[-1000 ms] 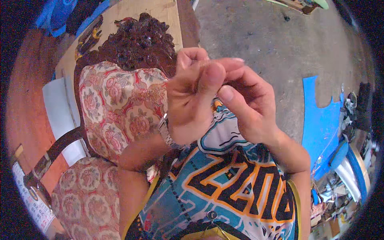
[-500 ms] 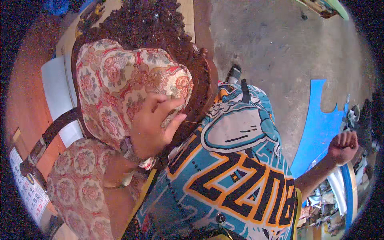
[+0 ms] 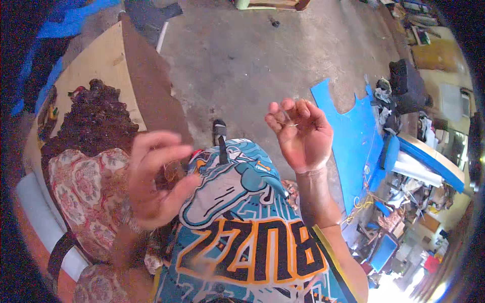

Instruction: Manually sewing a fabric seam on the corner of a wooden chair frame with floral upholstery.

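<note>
An upholstered chair (image 3: 83, 182) is shown at the lower left of the frame, partly covered by the left forearm and cut off by the dark rim of the lens. Its padded back is covered in a patterned fabric, in which pale, roughly oval medallions, each filled with a reddish flower and greyish leaves, are set against a rose-red ground. The cloth is seen to bulge softly, with an uneven outline along its upper edge. Above the padding, the back is crowned by a carved crest (image 3: 96, 113) of dark brown wood, worked in dense, knobbly relief and tapered toward the top. A padded seat (image 3: 101, 285) in like fabric is seen at the bottom left, near a curved dark armrest (image 3: 60, 252).

The left hand (image 3: 161, 179) is blurred; it is held in front of the chair's right side, with thumb and fingers spread apart and nothing seen between them. Whether the fabric is touched cannot be told. The right hand (image 3: 303, 134) is raised right of centre, palm in view and fingers curled inward. A thin, pale strand (image 3: 293, 124) is seen across the palm side of the fingers; whether it is gripped cannot be told.

The crest is seen against a pale wooden board (image 3: 103, 58) at the upper left. A blue sheet (image 3: 348, 144) with a notched edge is laid on the grey floor (image 3: 237, 76) at the right.
</note>
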Demonstrator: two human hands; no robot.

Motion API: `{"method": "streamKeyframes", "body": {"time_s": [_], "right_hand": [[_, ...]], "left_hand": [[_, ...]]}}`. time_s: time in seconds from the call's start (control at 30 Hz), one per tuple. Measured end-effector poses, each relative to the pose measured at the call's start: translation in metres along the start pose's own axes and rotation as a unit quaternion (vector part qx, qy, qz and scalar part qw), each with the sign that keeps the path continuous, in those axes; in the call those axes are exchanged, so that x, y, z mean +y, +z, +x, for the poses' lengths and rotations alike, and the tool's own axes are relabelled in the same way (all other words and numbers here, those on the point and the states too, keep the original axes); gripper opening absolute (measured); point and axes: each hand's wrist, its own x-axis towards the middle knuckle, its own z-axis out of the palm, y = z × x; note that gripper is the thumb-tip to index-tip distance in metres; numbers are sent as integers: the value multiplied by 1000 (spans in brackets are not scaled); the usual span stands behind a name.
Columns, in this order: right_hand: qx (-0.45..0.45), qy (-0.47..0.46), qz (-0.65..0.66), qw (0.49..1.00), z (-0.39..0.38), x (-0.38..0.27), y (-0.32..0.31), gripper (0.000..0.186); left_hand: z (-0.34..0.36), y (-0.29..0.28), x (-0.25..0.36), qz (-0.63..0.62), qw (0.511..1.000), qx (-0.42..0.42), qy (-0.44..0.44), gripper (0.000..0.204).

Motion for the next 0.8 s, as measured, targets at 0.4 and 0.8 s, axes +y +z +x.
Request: {"method": "streamKeyframes", "body": {"time_s": [0.4,0.8], "right_hand": [[109,86,-23,990,-7,29,30,30],[153,44,-25,987,12,37,26,26]], "left_hand": [[53,74,11,261,915,34,307,23],[35,68,17,-59,980,-91,170,16]]}}
